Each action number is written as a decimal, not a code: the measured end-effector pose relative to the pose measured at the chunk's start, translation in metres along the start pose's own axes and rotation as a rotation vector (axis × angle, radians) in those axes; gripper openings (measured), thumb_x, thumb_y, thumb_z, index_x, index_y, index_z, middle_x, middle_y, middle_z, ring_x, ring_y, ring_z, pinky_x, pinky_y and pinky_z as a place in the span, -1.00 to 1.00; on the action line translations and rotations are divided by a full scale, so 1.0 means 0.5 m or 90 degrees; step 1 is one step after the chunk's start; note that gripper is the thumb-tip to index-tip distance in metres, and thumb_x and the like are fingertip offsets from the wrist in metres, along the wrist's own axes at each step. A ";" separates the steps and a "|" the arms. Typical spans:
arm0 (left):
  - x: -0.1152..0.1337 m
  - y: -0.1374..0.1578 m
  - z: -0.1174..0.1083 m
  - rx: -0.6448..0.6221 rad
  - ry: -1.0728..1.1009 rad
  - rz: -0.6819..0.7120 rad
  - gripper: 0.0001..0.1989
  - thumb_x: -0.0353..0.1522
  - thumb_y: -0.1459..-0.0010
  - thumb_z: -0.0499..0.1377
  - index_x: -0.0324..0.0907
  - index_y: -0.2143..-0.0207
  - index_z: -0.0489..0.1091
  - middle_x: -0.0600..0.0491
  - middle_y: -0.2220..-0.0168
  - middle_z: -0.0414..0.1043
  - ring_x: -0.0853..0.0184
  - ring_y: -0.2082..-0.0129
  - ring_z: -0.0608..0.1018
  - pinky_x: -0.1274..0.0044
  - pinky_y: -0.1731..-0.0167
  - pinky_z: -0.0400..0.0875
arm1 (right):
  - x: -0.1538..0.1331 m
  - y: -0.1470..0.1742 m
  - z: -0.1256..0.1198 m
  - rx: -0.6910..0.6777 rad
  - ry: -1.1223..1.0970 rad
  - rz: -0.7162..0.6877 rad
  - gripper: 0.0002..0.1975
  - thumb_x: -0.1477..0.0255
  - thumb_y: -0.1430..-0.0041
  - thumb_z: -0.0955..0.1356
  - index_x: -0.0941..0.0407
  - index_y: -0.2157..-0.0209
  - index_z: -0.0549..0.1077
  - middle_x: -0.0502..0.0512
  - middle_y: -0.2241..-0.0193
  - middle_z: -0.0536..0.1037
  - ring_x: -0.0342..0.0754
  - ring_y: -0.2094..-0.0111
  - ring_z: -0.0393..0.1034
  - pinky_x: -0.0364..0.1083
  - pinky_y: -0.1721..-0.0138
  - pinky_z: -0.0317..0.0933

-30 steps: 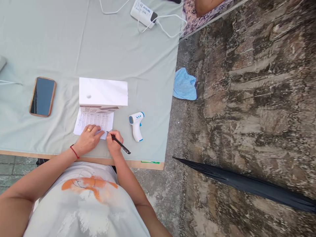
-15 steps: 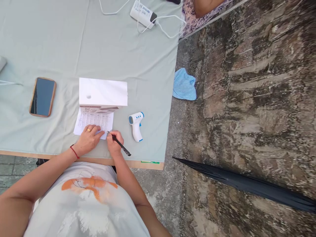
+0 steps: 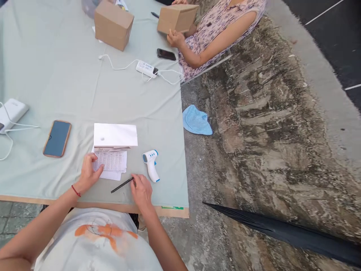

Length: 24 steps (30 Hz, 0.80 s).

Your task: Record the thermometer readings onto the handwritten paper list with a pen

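Observation:
My left hand (image 3: 89,171) rests at the left edge of a small stack of printed paper sheets (image 3: 113,162), thumb and fingers apart, with the thumb over the sheets. Close to the table's front edge, my right hand (image 3: 141,191) has its fingertips closed at the right end of a black pen (image 3: 122,185). The pen lies low over the cloth, slanting down to the left. A white box (image 3: 115,134) stands just behind the sheets and hides their far part. To the right of the sheets lies a white and blue handheld infrared thermometer (image 3: 151,165).
A smartphone (image 3: 57,138) and a white power bank (image 3: 14,113) with cables lie on the left. Farther back are a cardboard box (image 3: 113,26), another white device (image 3: 146,69) and a dark phone (image 3: 166,54). Another person holds a cardboard box (image 3: 177,19). A furled black umbrella (image 3: 276,226) is at right.
My right hand has moved right and out of its writing grip, and the pen now points left. My left hand has slid to the sheets' left edge. The view has tilted up.

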<state>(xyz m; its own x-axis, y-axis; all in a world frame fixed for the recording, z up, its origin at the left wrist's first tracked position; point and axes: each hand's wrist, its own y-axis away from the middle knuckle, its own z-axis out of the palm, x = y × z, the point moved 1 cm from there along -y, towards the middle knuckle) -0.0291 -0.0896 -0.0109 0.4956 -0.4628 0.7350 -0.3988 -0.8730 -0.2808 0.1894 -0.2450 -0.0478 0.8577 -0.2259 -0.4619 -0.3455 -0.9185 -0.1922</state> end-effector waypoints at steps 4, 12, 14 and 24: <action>-0.055 -0.060 -0.017 0.019 0.011 -0.087 -0.32 -0.23 -0.19 0.32 -0.12 -0.25 0.10 -0.24 -0.24 0.24 0.05 -0.18 0.46 0.18 -0.07 0.50 | 0.006 -0.016 0.004 -0.002 -0.011 -0.023 -0.68 0.50 -0.34 0.23 0.10 0.07 0.59 0.13 0.35 0.54 0.03 0.29 0.42 -0.01 0.20 0.28; -0.113 -0.168 -0.035 -0.203 -0.014 -0.046 -0.22 -0.10 -0.14 0.32 -0.11 -0.34 0.18 -0.20 -0.28 0.38 -0.16 -0.36 0.34 -0.03 -0.34 0.18 | 0.119 -0.101 0.010 0.124 0.039 0.207 -0.46 0.18 -0.13 0.40 0.16 -0.09 0.49 0.41 0.06 0.54 0.31 0.04 0.44 0.15 0.12 0.32; -0.113 -0.178 -0.036 -0.219 -0.006 -0.036 -0.28 -0.01 -0.21 0.25 -0.08 -0.33 0.22 -0.16 -0.22 0.45 -0.14 -0.28 0.41 -0.06 -0.34 0.10 | 0.135 -0.117 0.015 0.090 -0.008 0.260 -0.48 0.19 -0.07 0.40 0.15 -0.03 0.52 0.38 0.17 0.57 0.29 0.13 0.47 0.10 0.22 0.31; -0.131 -0.210 0.008 -0.106 -0.030 -0.130 -0.35 -0.02 -0.47 -0.14 -0.15 -0.45 0.08 -0.14 -0.07 0.50 0.00 -0.14 0.44 0.04 -0.27 0.14 | -0.061 -0.231 -0.036 -0.029 -0.696 0.366 -0.60 -0.01 -0.03 0.39 0.06 0.45 0.41 -0.07 0.59 0.36 -0.10 0.54 0.20 -0.09 0.47 0.15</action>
<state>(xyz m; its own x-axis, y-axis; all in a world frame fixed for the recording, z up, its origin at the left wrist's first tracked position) -0.0165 0.0316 -0.0322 0.6122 -0.2899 0.7356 -0.4063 -0.9135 -0.0217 0.2101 -0.1376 0.0040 -0.1906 -0.2301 -0.9543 -0.5346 -0.7910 0.2975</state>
